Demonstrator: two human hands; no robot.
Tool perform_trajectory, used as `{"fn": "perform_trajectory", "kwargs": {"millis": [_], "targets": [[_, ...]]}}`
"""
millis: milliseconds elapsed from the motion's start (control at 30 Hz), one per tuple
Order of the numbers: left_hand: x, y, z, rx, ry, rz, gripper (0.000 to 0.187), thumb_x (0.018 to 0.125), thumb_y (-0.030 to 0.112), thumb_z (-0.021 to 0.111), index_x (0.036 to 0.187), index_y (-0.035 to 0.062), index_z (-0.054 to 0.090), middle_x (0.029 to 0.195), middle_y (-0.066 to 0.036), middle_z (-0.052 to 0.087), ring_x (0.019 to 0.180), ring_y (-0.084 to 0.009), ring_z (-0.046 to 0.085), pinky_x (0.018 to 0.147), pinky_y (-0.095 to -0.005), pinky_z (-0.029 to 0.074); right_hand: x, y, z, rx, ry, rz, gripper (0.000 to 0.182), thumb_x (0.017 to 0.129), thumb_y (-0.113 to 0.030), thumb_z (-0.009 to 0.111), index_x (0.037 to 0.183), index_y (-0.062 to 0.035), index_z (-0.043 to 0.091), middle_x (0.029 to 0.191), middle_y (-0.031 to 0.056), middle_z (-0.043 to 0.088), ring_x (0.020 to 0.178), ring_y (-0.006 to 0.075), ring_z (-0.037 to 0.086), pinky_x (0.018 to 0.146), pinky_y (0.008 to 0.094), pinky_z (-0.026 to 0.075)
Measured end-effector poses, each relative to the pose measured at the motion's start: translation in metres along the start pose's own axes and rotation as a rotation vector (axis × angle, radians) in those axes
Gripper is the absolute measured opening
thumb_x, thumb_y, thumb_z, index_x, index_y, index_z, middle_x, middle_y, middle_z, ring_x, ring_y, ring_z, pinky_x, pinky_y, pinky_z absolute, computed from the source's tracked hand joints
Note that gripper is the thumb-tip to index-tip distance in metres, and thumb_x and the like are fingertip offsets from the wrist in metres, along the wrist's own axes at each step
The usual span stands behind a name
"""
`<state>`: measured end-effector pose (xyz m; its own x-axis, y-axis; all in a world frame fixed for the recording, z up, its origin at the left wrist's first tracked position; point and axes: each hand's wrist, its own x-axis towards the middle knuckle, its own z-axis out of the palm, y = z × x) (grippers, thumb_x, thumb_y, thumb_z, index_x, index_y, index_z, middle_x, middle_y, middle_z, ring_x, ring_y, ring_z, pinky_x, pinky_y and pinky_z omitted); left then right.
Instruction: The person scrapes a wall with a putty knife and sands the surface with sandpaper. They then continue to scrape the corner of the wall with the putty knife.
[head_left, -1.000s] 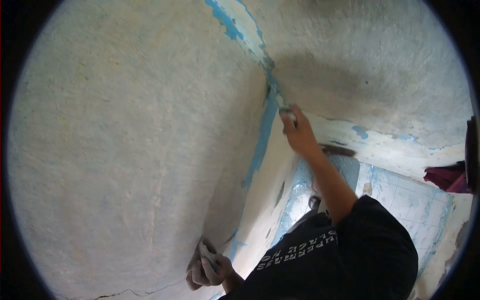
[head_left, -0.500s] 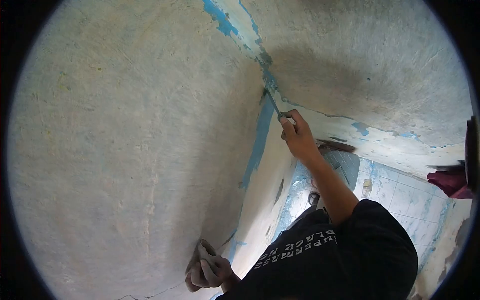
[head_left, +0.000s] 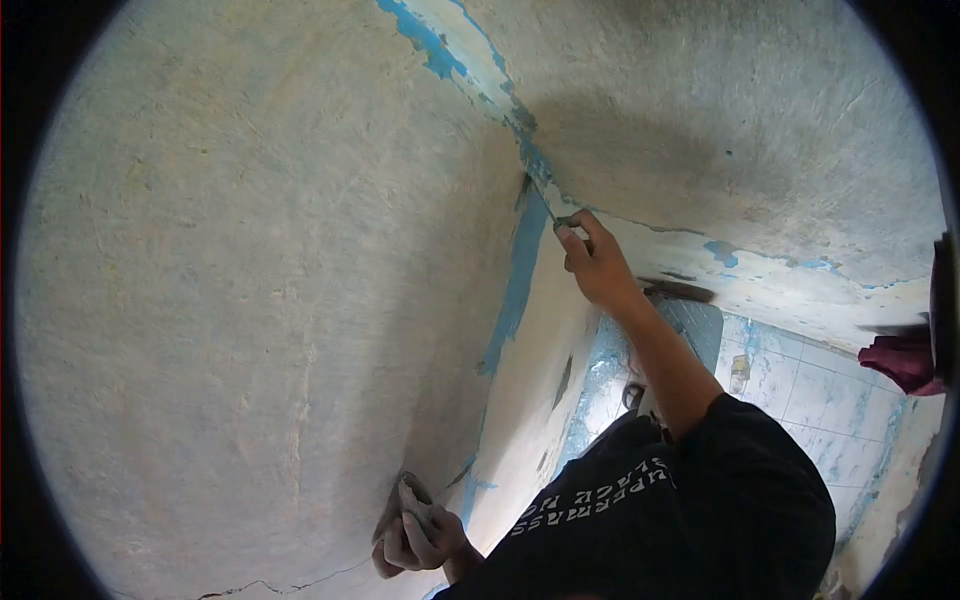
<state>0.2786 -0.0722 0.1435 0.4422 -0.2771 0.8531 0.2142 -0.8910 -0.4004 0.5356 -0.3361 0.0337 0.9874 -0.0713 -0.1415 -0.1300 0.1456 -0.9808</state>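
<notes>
My right hand (head_left: 597, 262) is closed around the handle end of a thin scraping tool (head_left: 546, 204). The tool's tip meets the wall corner at the upper end of a blue paint strip (head_left: 518, 285). Low in the view, my left hand (head_left: 415, 540) has its fingers wrapped round a greyish piece (head_left: 418, 503) that looks like a stone or a folded sheet, close to the left wall (head_left: 250, 300). Flaked blue and white paint (head_left: 440, 52) runs up the corner above the tool.
On the right is another rough wall (head_left: 720, 110) with peeling paint. Below lie a grey board (head_left: 697, 325), a small clear container (head_left: 739, 374) and paint chips on the tiled floor (head_left: 825, 400). A maroon cloth (head_left: 900, 362) hangs at the far right.
My right hand has shifted slightly up and left, and less of the tool shows beyond the fingers. My left hand keeps its hold nearly unmoved. The view has shifted slightly.
</notes>
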Motion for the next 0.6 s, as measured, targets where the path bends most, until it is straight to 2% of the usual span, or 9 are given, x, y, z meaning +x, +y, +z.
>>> {"fn": "perform_trajectory", "kwargs": {"millis": [167,233,267,300,367,433,533,600], "targets": [[0.004,0.005,0.006,0.005,0.015,-0.021,0.038,0.079,0.003,0.066,0.114,0.0151,0.060,0.095,-0.006,0.055,0.095,-0.0315,0.046,0.081,-0.0464,0.039,-0.009,0.001,0.007,0.027,-0.017,-0.060,0.027,0.102,-0.029,0.056,0.112,-0.0037,0.055,0.065,0.0049,0.050,0.059,0.0131,0.047,0.058,0.0320,0.040],[0.000,0.002,0.008,0.005,0.035,-0.010,0.033,0.080,0.005,0.069,0.111,0.0135,0.063,0.093,-0.007,0.057,0.094,-0.0323,0.048,0.079,-0.0470,0.040,0.015,0.007,0.000,-0.124,0.115,-0.129,0.026,0.103,-0.028,0.054,0.111,-0.0033,0.055,0.065,0.0054,0.050,0.060,0.0128,0.048,0.059,0.0324,0.041],[-0.002,0.002,0.006,-0.007,0.068,-0.006,0.029,0.081,0.007,0.072,0.109,0.0118,0.066,0.091,-0.007,0.058,0.093,-0.0330,0.050,0.077,-0.0476,0.042,0.017,-0.015,-0.007,-0.028,0.011,0.011,0.027,0.103,-0.030,0.054,0.110,-0.0035,0.055,0.068,0.0074,0.053,0.061,0.0127,0.050,0.061,0.0314,0.042],[-0.002,0.002,0.004,-0.012,0.069,-0.010,0.029,0.081,0.007,0.072,0.109,0.0118,0.066,0.091,-0.007,0.058,0.093,-0.0330,0.050,0.077,-0.0476,0.042,0.010,-0.010,-0.001,-0.032,0.014,0.009,0.027,0.103,-0.030,0.054,0.110,-0.0035,0.055,0.068,0.0074,0.053,0.061,0.0127,0.050,0.061,0.0314,0.042],[0.001,0.004,0.007,-0.005,0.037,-0.027,0.038,0.079,0.002,0.065,0.113,0.0153,0.060,0.095,-0.007,0.055,0.096,-0.0319,0.046,0.079,-0.0470,0.039,-0.002,0.005,0.011,-0.047,0.061,-0.116,0.030,0.102,-0.031,0.055,0.111,-0.0030,0.055,0.068,0.0082,0.055,0.061,0.0129,0.050,0.061,0.0320,0.043],[0.001,0.004,0.008,0.031,0.017,-0.030,0.038,0.078,0.002,0.065,0.113,0.0160,0.060,0.095,-0.007,0.054,0.096,-0.0320,0.046,0.079,-0.0473,0.039,0.001,0.003,0.006,-0.009,-0.006,-0.045,0.030,0.102,-0.033,0.055,0.113,-0.0043,0.056,0.069,0.0092,0.056,0.061,0.0141,0.051,0.062,0.0319,0.044],[-0.003,0.001,0.000,-0.027,0.004,-0.008,0.038,0.078,0.002,0.065,0.113,0.0150,0.060,0.095,-0.006,0.055,0.095,-0.0318,0.046,0.079,-0.0474,0.039,0.007,0.002,-0.001,-0.049,0.094,-0.027,0.029,0.103,-0.032,0.054,0.113,-0.0042,0.055,0.067,0.0096,0.056,0.060,0.0146,0.051,0.062,0.0326,0.044],[-0.005,0.001,0.006,-0.001,0.062,-0.026,0.029,0.081,0.007,0.072,0.109,0.0114,0.068,0.092,-0.006,0.058,0.094,-0.0323,0.050,0.077,-0.0466,0.040,0.005,-0.004,-0.001,-0.111,0.031,-0.040,0.032,0.103,-0.033,0.055,0.111,-0.0022,0.055,0.071,0.0038,0.053,0.065,0.0116,0.051,0.060,0.0291,0.042]]}}
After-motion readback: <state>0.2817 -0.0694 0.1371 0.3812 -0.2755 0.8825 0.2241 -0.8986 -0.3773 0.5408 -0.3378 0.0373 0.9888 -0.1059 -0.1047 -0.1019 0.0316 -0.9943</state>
